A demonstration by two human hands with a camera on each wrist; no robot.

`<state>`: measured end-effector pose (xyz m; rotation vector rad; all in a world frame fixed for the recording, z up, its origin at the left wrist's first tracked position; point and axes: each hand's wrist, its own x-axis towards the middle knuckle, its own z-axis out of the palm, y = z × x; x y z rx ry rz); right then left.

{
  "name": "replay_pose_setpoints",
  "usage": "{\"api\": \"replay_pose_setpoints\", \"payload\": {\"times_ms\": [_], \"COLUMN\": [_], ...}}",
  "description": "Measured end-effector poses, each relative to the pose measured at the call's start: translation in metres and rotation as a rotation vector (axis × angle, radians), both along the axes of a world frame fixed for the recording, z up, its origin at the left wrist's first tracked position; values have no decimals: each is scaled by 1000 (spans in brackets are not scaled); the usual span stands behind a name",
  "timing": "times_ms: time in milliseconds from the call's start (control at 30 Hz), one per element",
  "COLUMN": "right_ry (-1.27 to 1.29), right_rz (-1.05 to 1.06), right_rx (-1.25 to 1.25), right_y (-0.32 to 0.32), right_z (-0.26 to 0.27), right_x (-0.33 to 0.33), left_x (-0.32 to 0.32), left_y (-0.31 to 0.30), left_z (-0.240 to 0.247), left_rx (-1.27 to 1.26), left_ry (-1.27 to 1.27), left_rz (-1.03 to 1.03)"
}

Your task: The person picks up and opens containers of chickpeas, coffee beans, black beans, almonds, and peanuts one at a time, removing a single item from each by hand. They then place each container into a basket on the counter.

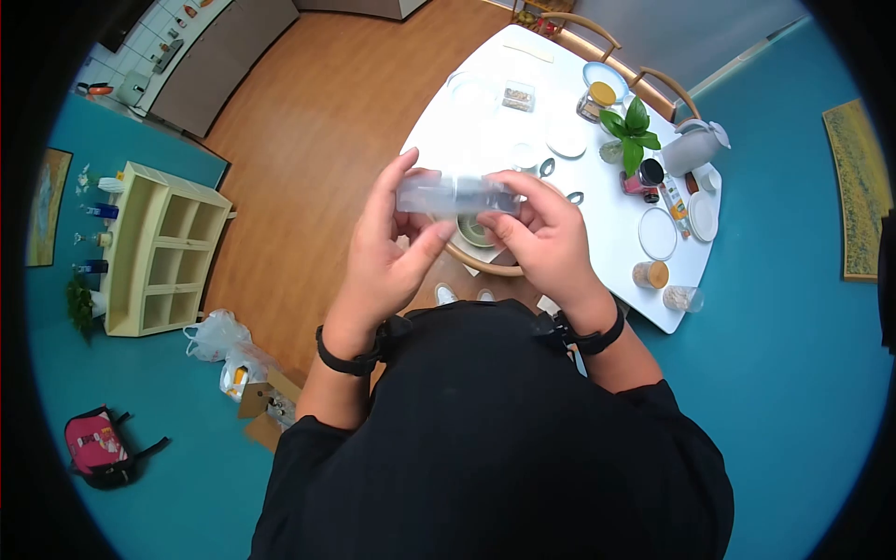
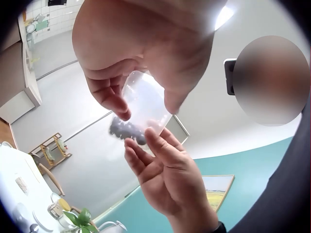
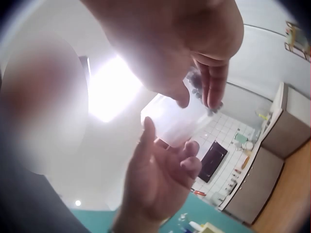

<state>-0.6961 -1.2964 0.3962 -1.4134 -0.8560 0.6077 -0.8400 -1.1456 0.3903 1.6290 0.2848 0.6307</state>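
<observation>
A translucent plastic box [image 1: 437,194] is held up in front of the chest, above the near edge of the table. My left hand [image 1: 381,245] grips one end between thumb and fingers. At the other end my right hand [image 1: 553,238] pinches the box the same way. Small dark round pieces [image 2: 125,130], resembling blueberries, are gathered at the right-hand end, as the left wrist view shows. The rest of the box looks whitish and see-through. Below the hands, a green bowl [image 1: 474,233] is partly hidden by them.
On the white table [image 1: 485,121] are a small box of food [image 1: 518,96], spoons [image 1: 547,168], white plates [image 1: 658,233], lidded jars [image 1: 651,274], a plant [image 1: 631,131] and a grey jug [image 1: 695,147]. A wooden chair [image 1: 490,267] stands at the near edge.
</observation>
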Motion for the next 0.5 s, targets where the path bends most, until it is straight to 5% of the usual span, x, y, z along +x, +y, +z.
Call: {"api": "replay_pose_setpoints", "payload": {"times_ms": [33,167,500], "right_ry": [-458,-708,-515], "right_rz": [-170,-261,-45], "right_rx": [130,305,372], "right_y": [0,0,82], "right_z": [-1,-3,-32], "right_x": [3,22,23], "left_x": [2,11,-1], "left_y": [-3,-14,33], "left_z": [2,2,-15], "left_rx": [104,138,-25], "left_ry": [5,-20,-22], "left_rz": [-6,-91,108]}}
